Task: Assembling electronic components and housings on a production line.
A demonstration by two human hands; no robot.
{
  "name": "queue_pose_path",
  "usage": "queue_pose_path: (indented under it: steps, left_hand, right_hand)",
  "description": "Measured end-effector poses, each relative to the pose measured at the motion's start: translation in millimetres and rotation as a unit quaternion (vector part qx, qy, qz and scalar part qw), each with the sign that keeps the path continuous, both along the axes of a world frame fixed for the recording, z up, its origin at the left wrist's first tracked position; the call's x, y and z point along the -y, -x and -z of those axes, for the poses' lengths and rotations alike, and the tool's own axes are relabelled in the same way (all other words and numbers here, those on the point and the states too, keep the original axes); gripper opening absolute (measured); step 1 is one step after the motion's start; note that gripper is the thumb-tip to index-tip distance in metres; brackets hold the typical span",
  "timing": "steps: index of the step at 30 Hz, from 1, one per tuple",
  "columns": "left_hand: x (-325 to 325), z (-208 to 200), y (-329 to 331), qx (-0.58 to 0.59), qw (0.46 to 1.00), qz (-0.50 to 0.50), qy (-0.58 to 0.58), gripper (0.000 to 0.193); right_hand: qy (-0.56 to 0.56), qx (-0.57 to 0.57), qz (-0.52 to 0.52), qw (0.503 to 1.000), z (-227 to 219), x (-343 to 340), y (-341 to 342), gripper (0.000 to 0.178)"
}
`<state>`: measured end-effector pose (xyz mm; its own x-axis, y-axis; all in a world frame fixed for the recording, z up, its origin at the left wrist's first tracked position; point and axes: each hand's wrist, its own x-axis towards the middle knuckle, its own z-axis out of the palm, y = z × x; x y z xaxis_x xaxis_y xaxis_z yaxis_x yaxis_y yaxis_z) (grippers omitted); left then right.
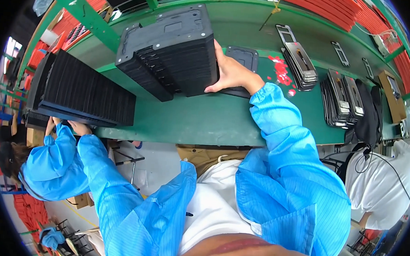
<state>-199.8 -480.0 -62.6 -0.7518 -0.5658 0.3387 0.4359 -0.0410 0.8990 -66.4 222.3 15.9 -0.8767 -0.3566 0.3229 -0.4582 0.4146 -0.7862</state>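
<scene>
Black panels are already piled into a tall central stack on the green table, and it is this stack that the right hand holds by its right side, thumb pressed on the near face and the other fingers reaching round behind. Left of the central stack stands a second tall pile, the left stack, so most of the black panels in view appear to be gathered up. At least one flat panel lies apart, just right of the central stack and partly behind the right hand; how many more remain to be piled, if any, cannot be told. Farther right of the central stack, red scraps lie loose and a pile of slim framed parts sits beyond them. The left hand is at the lower near edge of the left stack, well left of the central stack; its fingertips are hidden, so whether they grip or merely rest there is unclear. A co-worker's hand is close beside it, also half hidden. The central stack's far side and base are hard to make out, and its panels are too tightly packed to count.
</scene>
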Motion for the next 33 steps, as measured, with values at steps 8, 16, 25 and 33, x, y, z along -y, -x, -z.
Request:
queue_pose_path:
  steps: [8, 16, 25, 33]
  left_hand:
    - [-108, -1, -167, 0.107, 0.99, -0.093, 0.005, 0.051]
    - [-332, -52, -258, 0.015, 0.973, 0.03, 0.228, 0.036]
    - [-398, -128, -106, -0.125, 0.926, 0.275, 0.227, 0.095]
    - [-393, -77, -100, 0.066, 0.916, 0.364, 0.158, 0.088]
  right_hand:
    - [-0.239, -0.203, 0.13, 0.941, 5, -74, -5, 0.094]
    - [-0.301, -0.021, 0.205, 0.931, 2, -84, 6, 0.054]
    - [-0.249, -0.027, 0.204, 0.947, -5, -97, 1, 0.021]
    - [-0.274, -0.075, 0.261, 0.923, 17, -92, -40, 0.02]
